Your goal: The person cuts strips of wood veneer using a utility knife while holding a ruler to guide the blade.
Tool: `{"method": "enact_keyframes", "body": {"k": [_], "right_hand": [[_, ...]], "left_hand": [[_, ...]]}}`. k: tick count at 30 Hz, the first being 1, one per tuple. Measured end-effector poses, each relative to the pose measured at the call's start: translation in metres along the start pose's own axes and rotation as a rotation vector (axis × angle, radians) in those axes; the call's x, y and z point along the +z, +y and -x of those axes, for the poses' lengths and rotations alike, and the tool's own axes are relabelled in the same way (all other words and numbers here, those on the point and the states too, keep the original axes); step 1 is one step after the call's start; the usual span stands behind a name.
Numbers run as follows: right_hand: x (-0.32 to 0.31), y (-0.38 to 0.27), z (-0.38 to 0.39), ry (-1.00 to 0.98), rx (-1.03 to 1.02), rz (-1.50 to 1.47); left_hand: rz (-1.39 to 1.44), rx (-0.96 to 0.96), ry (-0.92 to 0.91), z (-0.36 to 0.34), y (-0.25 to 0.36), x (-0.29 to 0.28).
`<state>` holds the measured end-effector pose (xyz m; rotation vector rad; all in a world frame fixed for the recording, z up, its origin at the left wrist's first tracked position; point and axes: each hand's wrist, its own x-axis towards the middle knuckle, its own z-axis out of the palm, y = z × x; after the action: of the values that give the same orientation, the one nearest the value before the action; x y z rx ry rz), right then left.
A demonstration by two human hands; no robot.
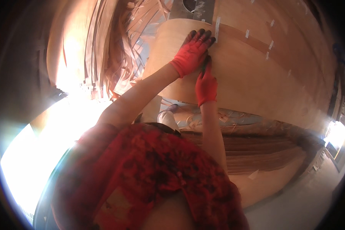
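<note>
Both my hands wear red gloves with dark fingertips. My left hand lies flat on a pale wood veneer sheet, its fingers stretched toward the sheet's far right edge. Just below and to the right, my right hand rests on the veneer with its fingers pointing away from me, partly seen edge-on. Its fingertips come close to the left hand. Beside my hands a larger veneer sheet spreads to the right. Short white tape strips are stuck on it, and one long strip runs near my left fingertips.
Loose veneer strips heap up at the far left, next to tall curved veneer sheets. A grey metal part with a round hole is beyond the sheet. Stacked brown veneer lies below at the right. Glare washes out the left.
</note>
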<state>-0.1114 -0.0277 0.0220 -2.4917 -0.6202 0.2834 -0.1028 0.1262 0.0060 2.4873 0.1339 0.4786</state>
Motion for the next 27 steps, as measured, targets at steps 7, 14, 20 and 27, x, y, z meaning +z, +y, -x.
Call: {"method": "enact_keyframes", "body": {"k": [7,14,20,27], "right_hand": [[-0.014,-0.018,0.006,-0.18,0.182,-0.029],[-0.005,-0.005,0.112,-0.184,0.246,-0.006],[0.003,0.009,0.128,-0.104,0.152,-0.022],[-0.002,0.039,0.235,-0.295,0.194,-0.133]], "left_hand": [[-0.21,0.052,-0.085,0.014,-0.01,0.017],[-0.197,0.119,-0.055,0.02,-0.011,0.019],[-0.234,0.156,-0.012,0.02,-0.004,0.022],[-0.229,0.182,0.025,0.027,-0.014,0.027]]}}
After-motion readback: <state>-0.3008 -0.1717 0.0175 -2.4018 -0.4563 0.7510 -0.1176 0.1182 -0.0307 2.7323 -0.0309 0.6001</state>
